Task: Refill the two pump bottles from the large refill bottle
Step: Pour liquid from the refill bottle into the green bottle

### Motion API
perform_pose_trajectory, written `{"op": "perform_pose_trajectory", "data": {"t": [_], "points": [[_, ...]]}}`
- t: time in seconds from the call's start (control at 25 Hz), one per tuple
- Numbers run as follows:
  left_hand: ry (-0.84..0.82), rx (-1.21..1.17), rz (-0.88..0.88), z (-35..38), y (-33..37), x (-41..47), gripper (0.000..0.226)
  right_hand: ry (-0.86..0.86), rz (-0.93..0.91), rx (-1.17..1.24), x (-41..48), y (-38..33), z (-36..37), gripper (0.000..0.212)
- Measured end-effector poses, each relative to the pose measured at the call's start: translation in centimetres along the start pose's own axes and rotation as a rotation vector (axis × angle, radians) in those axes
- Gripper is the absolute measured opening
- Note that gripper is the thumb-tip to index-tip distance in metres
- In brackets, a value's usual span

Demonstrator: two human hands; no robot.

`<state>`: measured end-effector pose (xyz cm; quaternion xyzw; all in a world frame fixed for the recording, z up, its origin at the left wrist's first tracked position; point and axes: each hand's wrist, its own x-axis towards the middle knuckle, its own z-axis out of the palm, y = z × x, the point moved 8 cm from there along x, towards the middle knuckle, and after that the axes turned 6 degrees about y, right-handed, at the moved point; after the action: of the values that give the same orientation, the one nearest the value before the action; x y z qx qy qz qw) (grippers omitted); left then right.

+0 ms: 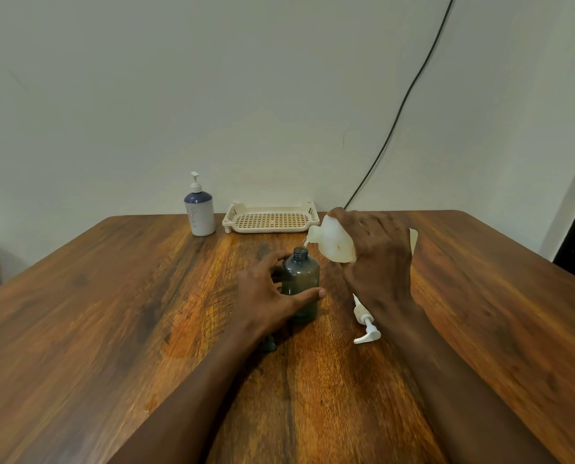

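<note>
My left hand (268, 293) has its fingers (308, 294) spread and curled around the dark translucent pump bottle (300, 283), thumb across its near face and the others round the far side, steadying it upright on the tabletop (112, 313) near the middle. My right hand (378, 254) is clamped on the large refill bottle (334, 241), a milky white container that I hold tipped over to the left, its mouth just above and slightly right of the dark bottle's open neck. A thin pale thread of liquid seems to run from that mouth toward the neck, though it is too fine for me to be sure it lands inside. The removed pump head (366, 324) lies on its side on the tabletop just right of the dark bottle, below my right wrist. Farther back on the left, the second pump bottle (199, 212), white with a dark blue shoulder, stands with its pump still fitted, and a cream slotted tray (271, 220) sits beside it against the wall, a black cable (406, 98) trailing down behind. I judge this is the filling of the first bottle. Next I should keep the tilt gentle, watch the level rise, right the refill bottle before overflow, then refit the pump.
</note>
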<state>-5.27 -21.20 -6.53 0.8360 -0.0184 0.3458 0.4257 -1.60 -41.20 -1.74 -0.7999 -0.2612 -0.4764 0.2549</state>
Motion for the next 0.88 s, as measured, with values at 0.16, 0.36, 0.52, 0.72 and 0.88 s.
{"op": "perform_pose_trajectory", "data": {"t": [0.16,0.36,0.52,0.72,0.88], "points": [[0.003,-0.002,0.001,-0.1,0.2,0.0,0.097,0.049,-0.064,-0.08,2.7,-1.6,-0.4,0.091],[0.003,-0.008,0.001,-0.1,0.2,0.1,0.099,0.075,-0.075,-0.082,2.1,-1.3,-0.6,0.093],[-0.003,-0.006,-0.002,0.0,0.1,0.0,0.101,0.071,-0.059,-0.06,2.2,-1.2,-0.4,0.093],[-0.007,0.003,-0.011,0.1,-0.1,0.1,0.099,0.062,-0.062,-0.071,2.4,-1.2,-0.4,0.091],[-0.014,-0.006,-0.007,0.0,-0.1,0.1,0.101,0.048,-0.058,-0.078,2.3,-1.2,-0.2,0.091]]}}
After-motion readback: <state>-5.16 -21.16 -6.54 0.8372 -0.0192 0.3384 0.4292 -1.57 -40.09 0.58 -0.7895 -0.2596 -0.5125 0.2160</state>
